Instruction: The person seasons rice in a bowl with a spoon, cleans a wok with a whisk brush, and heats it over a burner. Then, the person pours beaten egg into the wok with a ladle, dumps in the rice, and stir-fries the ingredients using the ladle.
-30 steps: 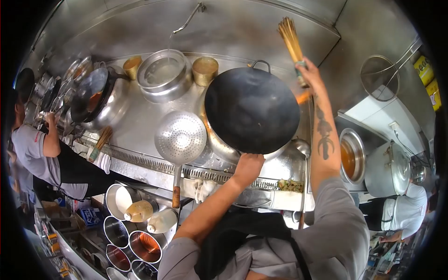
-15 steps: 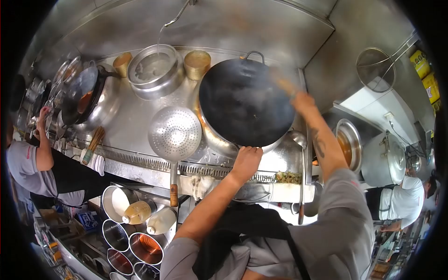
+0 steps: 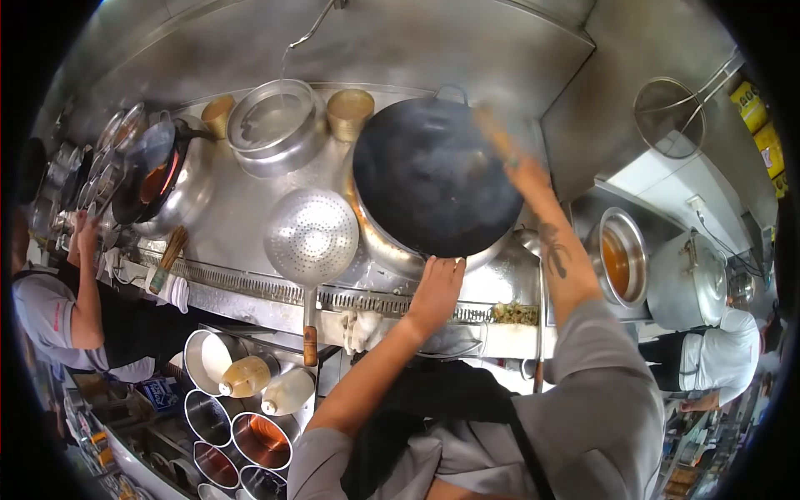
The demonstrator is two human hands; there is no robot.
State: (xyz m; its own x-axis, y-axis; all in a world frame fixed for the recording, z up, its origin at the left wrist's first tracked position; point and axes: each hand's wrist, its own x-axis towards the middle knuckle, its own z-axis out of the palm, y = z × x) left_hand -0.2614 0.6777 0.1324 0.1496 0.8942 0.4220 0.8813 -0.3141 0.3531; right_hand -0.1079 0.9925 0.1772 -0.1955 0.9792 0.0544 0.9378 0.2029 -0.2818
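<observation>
A large black wok [image 3: 433, 183] sits over the burner ring with faint steam inside. My left hand [image 3: 437, 293] is closed on its near edge, where a handle, if there is one, is hidden by the fingers. In my right hand [image 3: 527, 177] is a tan bamboo brush [image 3: 493, 133], smeared by motion, over the wok's far right side. A long-handled ladle [image 3: 528, 240] rests just right of the wok. To its left lies a perforated strainer [image 3: 312, 236] with a wooden grip.
A metal pot [image 3: 279, 125] stands under a thin tap [image 3: 310, 37]. Sauce containers [image 3: 262, 440] and bottles are at lower left. A pan of orange liquid [image 3: 617, 258] and a big lidded pot [image 3: 687, 279] stand right. Co-workers [image 3: 54, 321] are at both sides.
My right hand and the brush have swung left and slightly up across the wok. The wok has shifted a little up and left, with my left hand still at its near edge.
</observation>
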